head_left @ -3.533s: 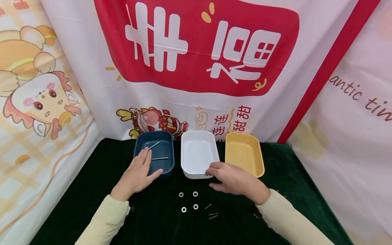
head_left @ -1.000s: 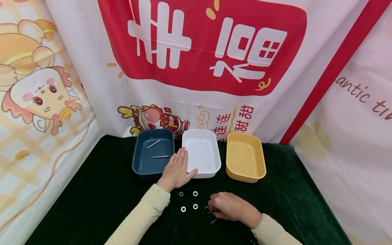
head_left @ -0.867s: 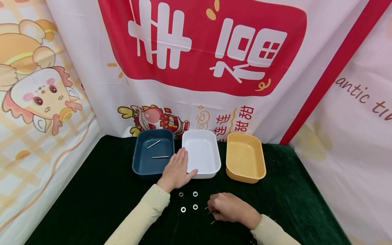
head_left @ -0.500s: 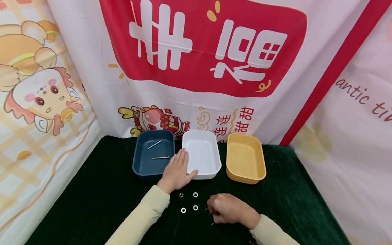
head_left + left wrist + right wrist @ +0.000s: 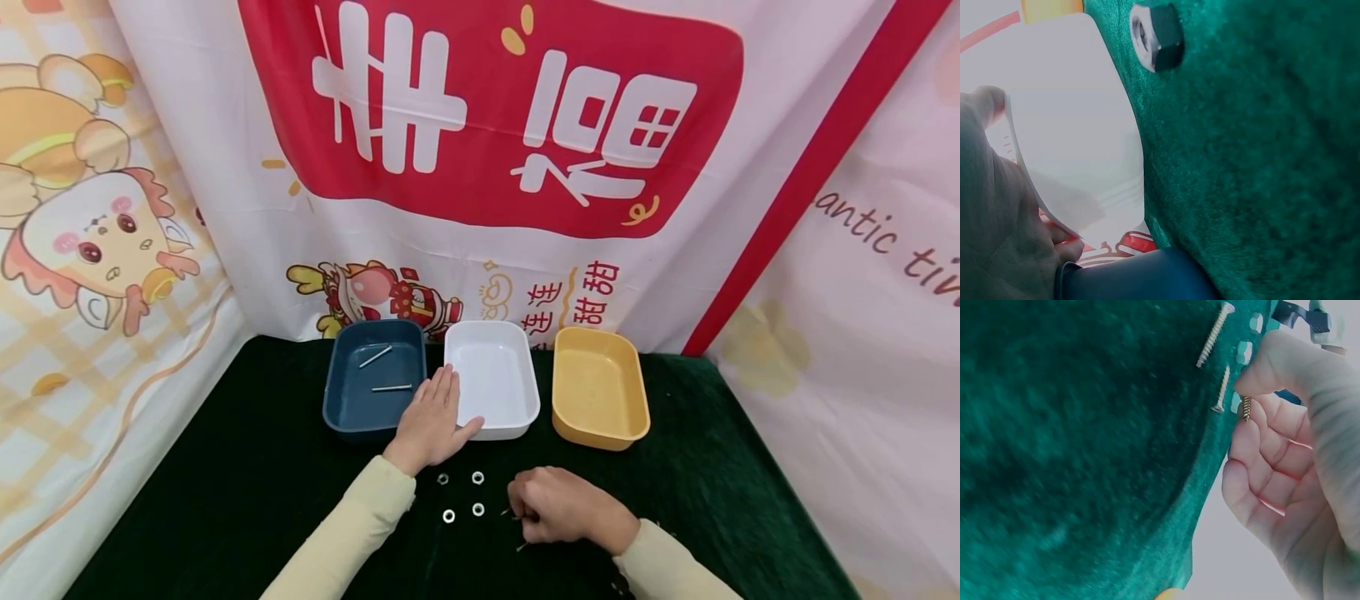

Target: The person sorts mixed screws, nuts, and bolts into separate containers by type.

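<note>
My left hand (image 5: 429,425) rests on the near left rim of the white tray (image 5: 491,375), fingers straight. In the right wrist view, my right hand (image 5: 1291,437) pinches a small threaded screw (image 5: 1247,407) between thumb and fingers; its head is hidden. Two more screws, one longer (image 5: 1215,335) and one shorter (image 5: 1222,390), lie on the green cloth beside that hand. Several hex nuts (image 5: 477,477) sit on the cloth between my hands. Inside the blue tray (image 5: 341,412) are two long bolts, one slanted (image 5: 375,357) and one nearly level (image 5: 392,388).
To the right of the white tray stands a yellow tray (image 5: 600,383) with nothing visible inside. All the trays line up at the back of the green cloth (image 5: 712,467), before a printed curtain (image 5: 480,250). Printed fabric (image 5: 112,250) also hangs at the left.
Since 3.5 s ago, my left hand has shifted from the blue tray to the white one. My right hand has come down from the white tray to the small screws and pinches one.
</note>
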Tool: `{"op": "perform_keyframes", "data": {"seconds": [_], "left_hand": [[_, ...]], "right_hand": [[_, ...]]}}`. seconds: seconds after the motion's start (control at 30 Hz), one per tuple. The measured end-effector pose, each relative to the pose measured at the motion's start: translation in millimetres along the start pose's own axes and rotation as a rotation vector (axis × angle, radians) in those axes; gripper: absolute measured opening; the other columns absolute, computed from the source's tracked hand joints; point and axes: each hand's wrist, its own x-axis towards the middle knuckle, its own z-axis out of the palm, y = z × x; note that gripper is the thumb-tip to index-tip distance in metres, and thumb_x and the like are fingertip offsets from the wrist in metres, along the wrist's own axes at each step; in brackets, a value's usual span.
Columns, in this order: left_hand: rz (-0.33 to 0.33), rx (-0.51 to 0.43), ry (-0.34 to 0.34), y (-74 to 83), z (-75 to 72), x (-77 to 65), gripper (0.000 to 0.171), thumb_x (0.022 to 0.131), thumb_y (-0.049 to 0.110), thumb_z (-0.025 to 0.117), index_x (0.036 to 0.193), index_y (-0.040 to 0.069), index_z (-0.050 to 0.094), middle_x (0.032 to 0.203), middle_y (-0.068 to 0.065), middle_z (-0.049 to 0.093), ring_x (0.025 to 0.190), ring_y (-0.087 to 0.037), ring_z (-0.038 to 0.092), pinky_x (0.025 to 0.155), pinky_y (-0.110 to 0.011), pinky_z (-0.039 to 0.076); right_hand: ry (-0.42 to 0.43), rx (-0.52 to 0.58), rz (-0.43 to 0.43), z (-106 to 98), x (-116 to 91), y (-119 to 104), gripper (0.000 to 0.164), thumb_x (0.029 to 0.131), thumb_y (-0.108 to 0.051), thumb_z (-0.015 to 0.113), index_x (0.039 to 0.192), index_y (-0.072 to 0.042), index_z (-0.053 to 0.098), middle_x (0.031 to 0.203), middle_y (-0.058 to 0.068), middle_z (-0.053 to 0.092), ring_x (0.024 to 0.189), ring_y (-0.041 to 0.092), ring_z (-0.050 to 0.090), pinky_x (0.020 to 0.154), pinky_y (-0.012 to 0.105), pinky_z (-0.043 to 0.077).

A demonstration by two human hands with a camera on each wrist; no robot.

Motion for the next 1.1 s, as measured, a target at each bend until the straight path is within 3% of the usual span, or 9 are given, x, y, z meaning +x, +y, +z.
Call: {"op": "perform_keyframes", "data": {"seconds": [0.33,0.8,1.1], "left_hand": [[-0.001,-0.009,0.009,-0.9,0.6,-1.2,0.097,0.105,0.067,0.042,0.168,-0.002,0.016,0.178,-0.018,0.01,0.167,-0.034,0.009,0.136,-0.051,0.013],[-0.003,0.01,0.009,-0.1,0.1,-0.1,0.098,0.105,0.07,0.04,0.168,-0.002,0.016,0.179,-0.017,0.01,0.167,-0.033,0.01,0.136,-0.05,0.014],[-0.003,-0.018,0.0,-0.3,2.6,2.1,0.096,0.105,0.064,0.045,0.168,-0.002,0.016,0.179,-0.017,0.01,0.167,-0.034,0.009,0.136,-0.052,0.013]], "right_hand": [[0.035,0.021,0.01,-18.0,1.6,4.1,0.012,0.089,-0.014,0.078,0.095,-0.022,0.071,0.085,-0.015,0.061,0.07,-0.006,0.055,0.064,0.014,0.051],[0.155,-0.031,-0.034,-55.2,6.0,8.3,0.01,0.09,-0.013,0.078,0.092,-0.018,0.07,0.083,-0.011,0.063,0.069,-0.004,0.055,0.063,0.015,0.051],[0.379,-0.128,-0.069,-97.6,3.6,15.2,0.014,0.087,-0.012,0.078,0.086,-0.02,0.067,0.078,-0.009,0.059,0.069,0.001,0.053,0.064,0.018,0.05]]}}
